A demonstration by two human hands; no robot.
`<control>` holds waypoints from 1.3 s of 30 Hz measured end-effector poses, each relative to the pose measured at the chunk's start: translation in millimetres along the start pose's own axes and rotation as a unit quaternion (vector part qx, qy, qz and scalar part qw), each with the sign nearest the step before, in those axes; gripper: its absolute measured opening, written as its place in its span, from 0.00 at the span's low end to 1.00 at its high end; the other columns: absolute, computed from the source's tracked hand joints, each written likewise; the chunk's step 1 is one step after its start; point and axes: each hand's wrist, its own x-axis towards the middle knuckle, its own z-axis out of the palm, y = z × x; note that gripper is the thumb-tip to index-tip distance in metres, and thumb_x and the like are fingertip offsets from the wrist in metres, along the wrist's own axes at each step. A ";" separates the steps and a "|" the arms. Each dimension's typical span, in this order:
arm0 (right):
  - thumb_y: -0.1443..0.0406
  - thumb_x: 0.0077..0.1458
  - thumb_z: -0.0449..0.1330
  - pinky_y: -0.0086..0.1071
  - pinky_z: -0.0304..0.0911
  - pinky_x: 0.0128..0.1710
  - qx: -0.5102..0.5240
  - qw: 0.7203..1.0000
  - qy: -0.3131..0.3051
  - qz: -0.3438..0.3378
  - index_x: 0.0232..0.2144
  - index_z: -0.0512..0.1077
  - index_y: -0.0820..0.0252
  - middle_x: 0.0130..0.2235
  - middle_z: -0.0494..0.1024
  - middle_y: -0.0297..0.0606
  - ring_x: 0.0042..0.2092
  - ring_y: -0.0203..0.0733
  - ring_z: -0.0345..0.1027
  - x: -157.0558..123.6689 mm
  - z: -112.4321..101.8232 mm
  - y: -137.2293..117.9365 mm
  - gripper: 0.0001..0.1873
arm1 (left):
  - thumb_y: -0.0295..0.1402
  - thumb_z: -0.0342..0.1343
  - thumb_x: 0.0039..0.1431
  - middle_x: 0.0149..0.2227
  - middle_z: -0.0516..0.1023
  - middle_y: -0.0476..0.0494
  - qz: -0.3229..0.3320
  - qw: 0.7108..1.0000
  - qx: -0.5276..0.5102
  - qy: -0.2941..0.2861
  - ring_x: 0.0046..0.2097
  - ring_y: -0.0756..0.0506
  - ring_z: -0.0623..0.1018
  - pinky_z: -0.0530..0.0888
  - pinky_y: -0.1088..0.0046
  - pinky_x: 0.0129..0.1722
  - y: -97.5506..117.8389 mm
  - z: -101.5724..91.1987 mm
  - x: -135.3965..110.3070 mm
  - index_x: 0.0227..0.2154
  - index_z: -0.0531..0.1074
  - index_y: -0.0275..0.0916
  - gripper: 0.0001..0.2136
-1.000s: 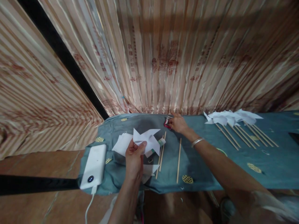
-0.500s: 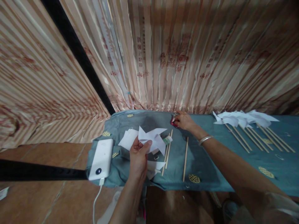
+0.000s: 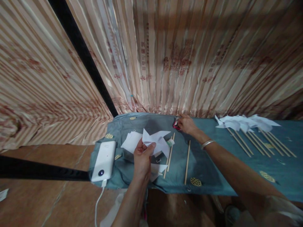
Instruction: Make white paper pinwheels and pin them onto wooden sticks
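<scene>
My left hand (image 3: 142, 159) pinches a white paper pinwheel (image 3: 155, 140) between thumb and fingers, above the cloth-covered table. At the table's far side, the fingers of my right hand (image 3: 186, 124) close at a small red object (image 3: 176, 124); its kind is too small to make out. White paper sheets (image 3: 131, 141) lie to the left of the pinwheel, partly behind my left hand. A folded white paper piece (image 3: 159, 168) rests below it. Two wooden sticks (image 3: 170, 157) lie just right of the pinwheel, beside a partly covered green-and-white item (image 3: 170, 142). Another wooden stick (image 3: 187, 162) lies further right.
Several finished pinwheels (image 3: 246, 122) on sticks lie in a row at the right of the blue-green cloth (image 3: 213, 176). A white power bank (image 3: 104, 159) with a cable sits at the left end. Dark poles (image 3: 87, 60) and a striped curtain (image 3: 161, 85) stand behind.
The view has shifted slightly. My left hand still holds the pinwheel, and my right hand stays at the red object with its fingers slightly moved.
</scene>
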 end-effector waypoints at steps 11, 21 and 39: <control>0.67 0.51 0.58 0.38 0.52 0.60 0.020 1.000 -0.005 0.005 0.38 0.80 0.57 0.50 0.77 0.43 0.64 0.46 0.54 7.2 5.9 -1.3 0.12 | 0.28 0.70 0.32 0.24 0.79 0.53 -0.005 1.000 -0.003 -0.010 0.25 0.52 0.76 0.73 0.79 0.28 -2.9 1.3 0.6 0.34 0.76 0.37 0.20; 0.67 0.51 0.58 0.37 0.52 0.60 0.008 1.000 -0.004 -0.002 0.36 0.79 0.58 0.55 0.73 0.44 0.63 0.48 0.55 6.0 7.3 0.4 0.11 | 0.26 0.70 0.32 0.25 0.79 0.53 -0.012 1.000 -0.008 -0.003 0.25 0.53 0.76 0.73 0.79 0.28 -3.8 1.5 0.1 0.34 0.76 0.37 0.20; 0.62 0.53 0.58 0.42 0.56 0.56 0.035 0.998 0.035 0.049 0.39 0.79 0.55 0.58 0.68 0.44 0.60 0.52 0.58 1.1 9.8 -1.3 0.13 | 0.28 0.69 0.32 0.24 0.78 0.54 -0.015 1.000 0.007 0.001 0.25 0.52 0.76 0.74 0.77 0.29 -5.3 5.4 -2.3 0.30 0.73 0.37 0.17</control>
